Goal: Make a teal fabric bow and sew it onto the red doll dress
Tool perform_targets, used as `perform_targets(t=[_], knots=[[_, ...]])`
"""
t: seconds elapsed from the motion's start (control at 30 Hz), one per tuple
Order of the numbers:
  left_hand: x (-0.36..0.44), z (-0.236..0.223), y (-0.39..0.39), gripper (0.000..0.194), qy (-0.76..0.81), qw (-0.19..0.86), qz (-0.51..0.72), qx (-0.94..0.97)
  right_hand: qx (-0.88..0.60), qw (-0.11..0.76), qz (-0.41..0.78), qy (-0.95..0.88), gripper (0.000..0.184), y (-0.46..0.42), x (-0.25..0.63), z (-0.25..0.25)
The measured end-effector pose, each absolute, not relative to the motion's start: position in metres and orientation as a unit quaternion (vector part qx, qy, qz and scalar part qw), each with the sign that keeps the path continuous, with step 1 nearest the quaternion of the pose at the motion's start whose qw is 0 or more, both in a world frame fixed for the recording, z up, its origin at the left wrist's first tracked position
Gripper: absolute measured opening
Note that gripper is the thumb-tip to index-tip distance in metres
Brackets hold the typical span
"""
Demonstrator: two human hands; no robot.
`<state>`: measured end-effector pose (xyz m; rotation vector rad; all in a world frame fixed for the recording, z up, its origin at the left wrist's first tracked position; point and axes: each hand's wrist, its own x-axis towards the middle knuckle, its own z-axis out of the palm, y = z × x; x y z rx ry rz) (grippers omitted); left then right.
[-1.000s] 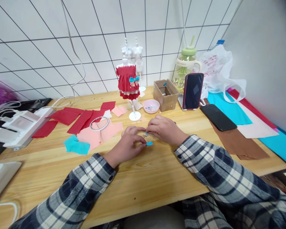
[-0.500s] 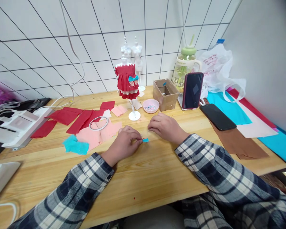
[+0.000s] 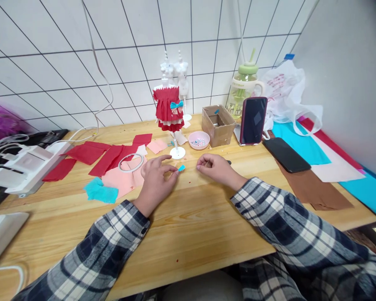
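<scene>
Between the thumb and forefinger of my left hand [image 3: 158, 177] is a small blue crepe paper piece [image 3: 181, 168], pinched at one end. To its right, my right hand [image 3: 217, 168] is closed, fingertips together. A small dark tip [image 3: 229, 162] shows behind that hand; what it belongs to is hidden. Behind both hands stands a small white dress form [image 3: 177, 153], wearing a red pleated paper dress [image 3: 167, 106] with a blue and pink bow [image 3: 176, 106] at its right side. A pink bowl [image 3: 199, 146] holding tiny shiny bits is beyond my right hand.
Red paper pieces [image 3: 105, 161], pink paper [image 3: 119, 179], blue paper [image 3: 100, 190] and a white ring [image 3: 130, 163] lie left. Right are a cardboard box [image 3: 218, 133], an upright phone [image 3: 253, 121], a flat black phone [image 3: 286, 154] and a jug [image 3: 245, 85]. A power strip [image 3: 34, 167] is far left.
My left hand has lifted slightly away with the blue piece, which is now tilted, and its other fingers have spread. My right hand has turned a little, and the dark tip now shows behind it.
</scene>
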<state>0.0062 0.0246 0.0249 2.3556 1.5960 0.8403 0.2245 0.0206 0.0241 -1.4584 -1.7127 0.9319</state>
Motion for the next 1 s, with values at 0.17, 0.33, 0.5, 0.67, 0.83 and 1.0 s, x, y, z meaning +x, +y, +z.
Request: perform_targets(t=[0.17,0.33,0.5,0.67,0.83,1.0], knots=[[0.011,0.026,0.023,0.016,0.523,0.213,0.339,0.752,-0.501,0.402,0.543,-0.541,0.013,0.004,0.196,0.025],[0.015,0.028,0.018,0.017,0.518,0.267,0.378,0.719,-0.517,0.412,0.574,-0.483,0.010,-0.005,0.184,0.024],[0.018,0.032,0.013,0.015,0.514,0.262,0.398,0.714,-0.504,0.425,0.643,-0.389,0.016,-0.009,0.180,0.028],[0.019,0.032,0.012,0.016,0.517,0.277,0.423,0.690,-0.427,0.440,0.713,-0.342,0.020,-0.015,0.176,0.029],[0.017,0.026,0.018,0.017,0.477,0.507,0.483,0.532,-0.465,0.464,0.639,-0.400,0.021,-0.008,0.187,0.028],[0.014,0.030,0.018,0.015,0.352,0.723,0.449,0.390,-0.524,0.478,0.456,-0.538,0.015,0.002,0.198,0.022]])
